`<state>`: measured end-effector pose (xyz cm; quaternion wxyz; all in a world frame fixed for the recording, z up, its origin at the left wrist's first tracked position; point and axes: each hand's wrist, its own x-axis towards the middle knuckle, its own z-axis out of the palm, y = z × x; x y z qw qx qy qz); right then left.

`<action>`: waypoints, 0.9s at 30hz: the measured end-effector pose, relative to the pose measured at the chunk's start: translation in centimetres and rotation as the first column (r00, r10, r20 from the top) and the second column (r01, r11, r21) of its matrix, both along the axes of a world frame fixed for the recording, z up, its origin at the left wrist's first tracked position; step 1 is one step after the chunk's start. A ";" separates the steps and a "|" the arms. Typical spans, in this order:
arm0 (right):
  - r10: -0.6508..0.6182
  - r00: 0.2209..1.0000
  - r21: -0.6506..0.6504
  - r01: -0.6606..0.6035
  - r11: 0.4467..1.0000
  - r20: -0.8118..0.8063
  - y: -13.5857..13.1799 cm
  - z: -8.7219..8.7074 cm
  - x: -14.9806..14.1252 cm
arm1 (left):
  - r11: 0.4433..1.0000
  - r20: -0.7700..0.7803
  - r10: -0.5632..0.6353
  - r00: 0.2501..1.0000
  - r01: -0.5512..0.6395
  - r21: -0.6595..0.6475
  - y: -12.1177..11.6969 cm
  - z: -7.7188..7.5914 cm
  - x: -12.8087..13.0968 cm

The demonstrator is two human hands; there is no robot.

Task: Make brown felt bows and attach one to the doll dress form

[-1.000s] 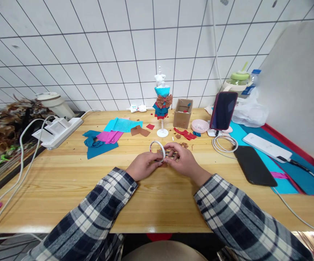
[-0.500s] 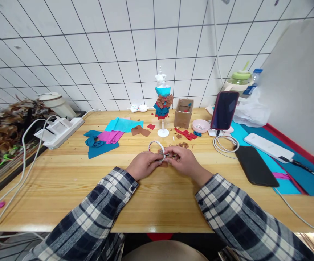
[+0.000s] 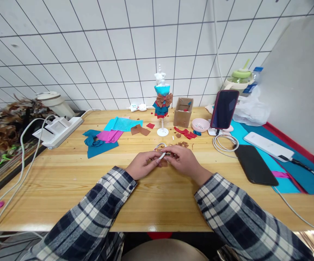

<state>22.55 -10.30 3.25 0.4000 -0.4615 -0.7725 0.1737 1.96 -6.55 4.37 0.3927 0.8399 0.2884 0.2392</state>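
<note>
Between my two hands is a thin white ring that looks like a roll of tape (image 3: 162, 156), tipped nearly flat. My left hand (image 3: 143, 165) pinches its near edge. My right hand (image 3: 184, 161) is closed at its right side, fingertips pressed together. A small dark bit shows at those fingertips, too small to name. Just under the fingers lies a brown piece of crepe paper (image 3: 163, 163), mostly covered. Behind the hands stands a small white dress form (image 3: 160, 78) in a turquoise, brown and blue paper dress with a brown bow (image 3: 164, 99).
Turquoise paper (image 3: 124, 124), magenta paper (image 3: 110, 136) and dark blue paper (image 3: 102, 149) lie to the left. At the back are a cardboard box (image 3: 183, 117) and a pink bowl (image 3: 200, 120). A phone on a stand (image 3: 224, 108), a black phone (image 3: 256, 165) and a power strip (image 3: 61, 134) flank the table.
The white ring has tipped from upright to nearly flat between my fingers. Both hands stay in about the same place.
</note>
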 end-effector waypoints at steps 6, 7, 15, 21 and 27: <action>-0.067 0.998 -0.032 0.067 0.997 -0.007 -0.2 0.1 -0.2 | 0.999 0.000 -0.005 1.000 0.005 0.035 0.1 0.2 -0.2; -0.107 0.994 -0.062 0.106 0.992 -0.014 -0.1 0.0 0.0 | 0.999 0.025 -0.024 0.999 0.024 0.022 0.1 0.2 -0.2; -0.234 0.972 -0.009 0.235 0.972 0.034 0.7 -0.7 0.9 | 0.971 0.116 -0.215 0.970 0.200 0.128 0.8 -0.3 -0.2; -0.259 0.961 0.091 0.251 0.964 0.092 0.0 0.3 0.5 | 0.982 -0.056 -0.106 0.993 0.114 0.150 0.1 0.4 0.0; -0.299 0.953 0.077 0.303 0.950 -0.055 0.1 0.3 0.6 | 0.992 0.022 -0.109 0.994 0.107 0.070 0.3 -0.2 0.3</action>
